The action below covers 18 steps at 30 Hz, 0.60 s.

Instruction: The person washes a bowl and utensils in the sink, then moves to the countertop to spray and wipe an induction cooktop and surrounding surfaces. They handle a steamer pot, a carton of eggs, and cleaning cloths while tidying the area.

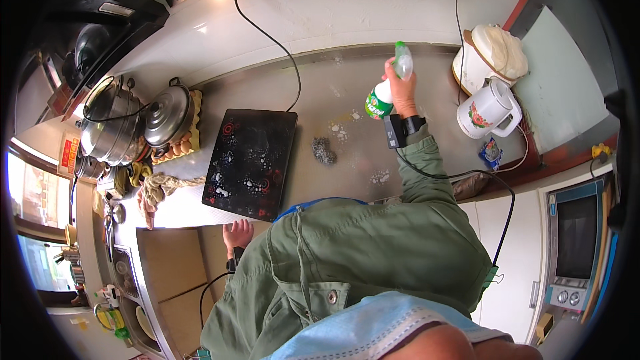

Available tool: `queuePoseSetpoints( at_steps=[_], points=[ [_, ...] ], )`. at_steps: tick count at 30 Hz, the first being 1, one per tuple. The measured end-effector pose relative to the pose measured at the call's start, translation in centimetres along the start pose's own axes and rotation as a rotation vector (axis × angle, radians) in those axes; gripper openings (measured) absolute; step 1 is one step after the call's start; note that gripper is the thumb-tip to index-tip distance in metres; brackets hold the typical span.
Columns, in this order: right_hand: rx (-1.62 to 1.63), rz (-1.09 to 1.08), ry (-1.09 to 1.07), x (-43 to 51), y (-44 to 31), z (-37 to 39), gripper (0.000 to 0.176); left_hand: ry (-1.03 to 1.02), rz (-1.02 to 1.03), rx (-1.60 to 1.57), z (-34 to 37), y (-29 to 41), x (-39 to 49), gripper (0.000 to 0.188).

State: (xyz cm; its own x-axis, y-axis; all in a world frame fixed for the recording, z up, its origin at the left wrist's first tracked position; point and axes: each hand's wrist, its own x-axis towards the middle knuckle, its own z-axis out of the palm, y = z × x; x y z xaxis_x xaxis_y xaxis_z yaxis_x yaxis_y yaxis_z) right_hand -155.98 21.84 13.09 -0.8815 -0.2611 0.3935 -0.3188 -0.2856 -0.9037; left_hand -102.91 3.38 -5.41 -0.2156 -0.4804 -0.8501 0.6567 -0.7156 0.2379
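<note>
My right hand grips a spray bottle with a green label and a clear and green head, held over the steel countertop. White foam lies in patches on the steel. A steel wool scourer sits between the bottle and a black induction cooktop, whose glass top is spotted with foam. My left hand is low at the counter's front edge, just below the cooktop, with its fingers apart and nothing seen in it.
At the left stand a steel steamer pot, a lidded pot, eggs in a tray and a crumpled cloth. At the right are a rice cooker, a floral white kettle and a blue packet. A black cable reaches the cooktop's back.
</note>
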Motion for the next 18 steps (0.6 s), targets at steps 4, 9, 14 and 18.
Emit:
queuePoseSetpoints(
  at_steps=[4, 9, 14, 18],
  points=[
    [0.011, -0.045, 0.114, 5.6, -0.7, -0.8, 0.018, 0.034, 0.026, -0.013, -1.1, -0.2, -0.3, 0.057],
    [0.047, -0.064, 0.175, 11.3, -0.4, -0.2, 0.020, 0.046, 0.051, -0.036, -1.6, -1.1, -1.5, 0.056],
    [0.094, -0.081, 0.231, 14.5, -0.8, 0.5, 0.019, 0.091, 0.085, -0.058, -2.1, -1.4, -2.8, 0.055],
    [0.071, -0.108, 0.100, 14.7, -0.5, 2.3, 0.018, 0.092, 0.106, -0.060, -2.6, -1.7, -3.4, 0.057]
  ],
)
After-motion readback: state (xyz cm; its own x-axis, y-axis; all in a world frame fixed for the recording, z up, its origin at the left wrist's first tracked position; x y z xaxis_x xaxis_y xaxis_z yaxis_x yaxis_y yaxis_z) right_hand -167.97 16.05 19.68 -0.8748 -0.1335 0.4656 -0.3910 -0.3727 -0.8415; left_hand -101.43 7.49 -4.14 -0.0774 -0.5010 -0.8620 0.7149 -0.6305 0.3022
